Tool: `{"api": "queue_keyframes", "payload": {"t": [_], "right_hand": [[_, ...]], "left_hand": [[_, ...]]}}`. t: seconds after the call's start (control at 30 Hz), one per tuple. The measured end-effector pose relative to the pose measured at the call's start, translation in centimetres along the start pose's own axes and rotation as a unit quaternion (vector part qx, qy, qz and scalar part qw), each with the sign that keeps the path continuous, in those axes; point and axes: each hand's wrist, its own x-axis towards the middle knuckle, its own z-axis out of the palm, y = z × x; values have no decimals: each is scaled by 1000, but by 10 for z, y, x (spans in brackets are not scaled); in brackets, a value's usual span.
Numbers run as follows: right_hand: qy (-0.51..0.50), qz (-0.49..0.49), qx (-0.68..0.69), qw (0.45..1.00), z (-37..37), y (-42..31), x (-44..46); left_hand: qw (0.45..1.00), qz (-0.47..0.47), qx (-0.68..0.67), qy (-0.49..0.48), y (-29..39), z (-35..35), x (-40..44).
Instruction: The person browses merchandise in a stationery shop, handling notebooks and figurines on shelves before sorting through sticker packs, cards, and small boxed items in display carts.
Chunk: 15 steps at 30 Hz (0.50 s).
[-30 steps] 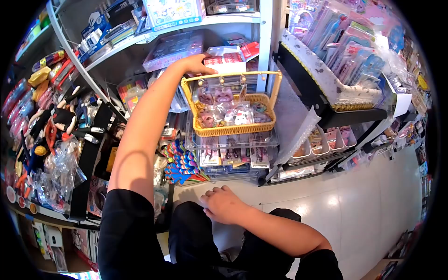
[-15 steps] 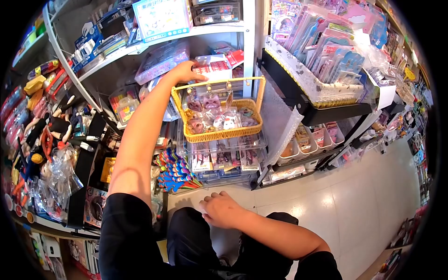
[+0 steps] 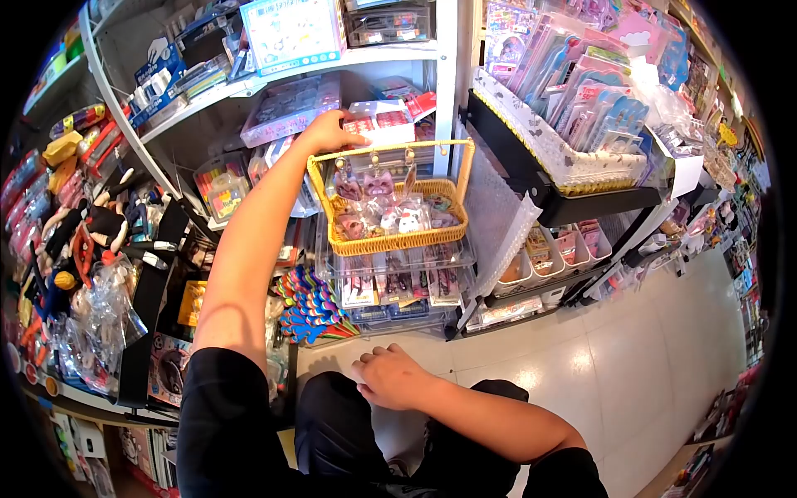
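My left hand [image 3: 325, 131] reaches forward to the shelf behind the basket. Its thumb and fingers close around the left end of a white box [image 3: 388, 131] with red items on its top; some fingertips are hidden. Just below the thumb is the handle of a yellow wicker basket [image 3: 398, 242], which holds packaged trinkets, with small character charms hanging from the handle. My right hand [image 3: 394, 378] hangs loosely between my knees, back upward, fingers slightly bent and apart, with nothing in it.
A clear plastic drawer unit [image 3: 403, 286] stands under the basket. Colourful hand-shaped toys [image 3: 309, 311] sit to its left. On the right, a fabric-lined tray [image 3: 573, 170] of packets tops a black rack. Shelves rise at the back; many bagged goods [image 3: 100, 324] hang left.
Almost nothing differs: the whole view has shifted slightly. My left hand stays at the white box, and my right hand stays between my knees.
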Motion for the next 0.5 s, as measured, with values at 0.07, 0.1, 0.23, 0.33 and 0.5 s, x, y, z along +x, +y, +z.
{"api": "queue_keyframes", "payload": {"t": [0.07, 0.1, 0.23, 0.33, 0.5], "right_hand": [[-1, -1, 0, 1000, -1, 0, 0], [-1, -1, 0, 1000, -1, 0, 0], [3, -6, 2, 1000, 1, 0, 1], [5, -7, 1, 1000, 1, 0, 1], [-1, -3, -5, 1000, 1, 1, 4]], "left_hand": [[1000, 1, -3, -2, 0, 0, 0], [1000, 7, -10, 12, -3, 1, 2], [999, 9, -27, 44, -6, 0, 5], [999, 6, -31, 43, -2, -1, 4], [998, 13, -35, 51, -11, 0, 6]]}}
